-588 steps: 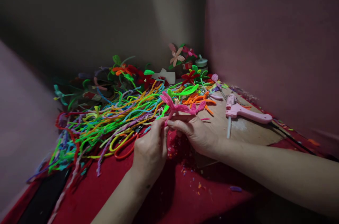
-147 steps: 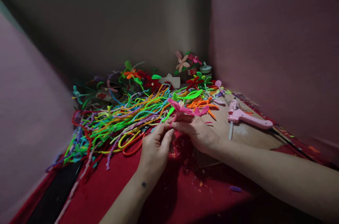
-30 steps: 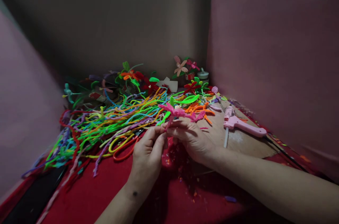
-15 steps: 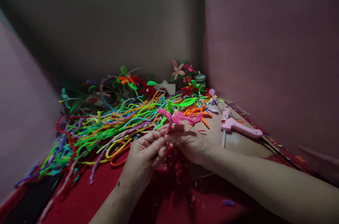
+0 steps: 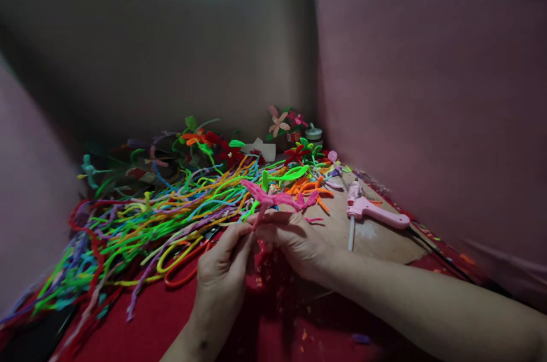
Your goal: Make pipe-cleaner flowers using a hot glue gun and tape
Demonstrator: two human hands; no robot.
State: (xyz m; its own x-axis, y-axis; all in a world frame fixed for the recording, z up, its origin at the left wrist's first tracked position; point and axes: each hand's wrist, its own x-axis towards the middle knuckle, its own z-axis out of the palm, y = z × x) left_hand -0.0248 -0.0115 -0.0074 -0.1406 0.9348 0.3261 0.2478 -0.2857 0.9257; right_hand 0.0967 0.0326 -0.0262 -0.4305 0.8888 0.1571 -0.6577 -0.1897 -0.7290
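A pink pipe-cleaner flower (image 5: 273, 199) is held up over the red cloth, its petals spreading above my fingers. My left hand (image 5: 226, 271) pinches the lower stem between thumb and forefinger. Just above and to the right, my right hand (image 5: 294, 239) grips the same stem, fingertips close against the left ones. Part of the stem is hidden behind the fingers. Right behind the flower lie green pipe-cleaner leaves (image 5: 290, 173) and orange pipe-cleaner pieces (image 5: 307, 188).
A pink glue gun (image 5: 371, 208) rests on a brown board (image 5: 384, 239) at right, its cord trailing right. Many loose pipe cleaners (image 5: 188, 219) cover the left side, with red-handled scissors (image 5: 188, 268) beside them. Finished flowers (image 5: 278, 122) stand along the back wall.
The view has shifted, so the table things sit further left and lower. The flower has tipped, and its petals look flatter from the side. Both hands keep hold of the stem.
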